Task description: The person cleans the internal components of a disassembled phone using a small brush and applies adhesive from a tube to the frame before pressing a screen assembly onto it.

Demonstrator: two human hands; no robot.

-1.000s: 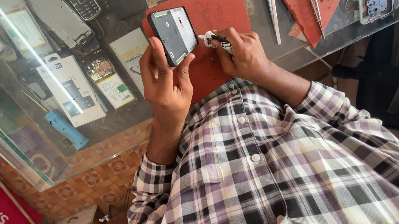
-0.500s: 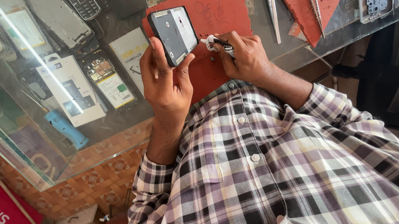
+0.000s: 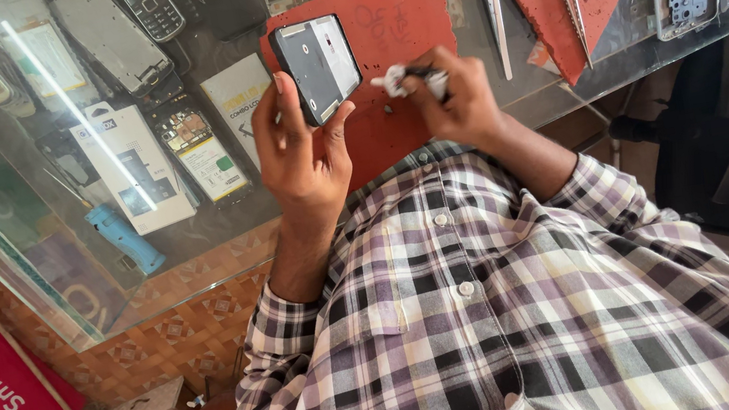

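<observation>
Gripping a dark phone frame (image 3: 318, 68) above the red mat (image 3: 395, 29) on the glass counter (image 3: 51, 255), long axis running up-left to down-right, the left hand (image 3: 302, 147) faces the right hand (image 3: 455, 98), which pinches a white wad (image 3: 394, 81).

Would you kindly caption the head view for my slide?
Left hand holds an opened phone over a red mat; right hand grips a small tool.
</observation>
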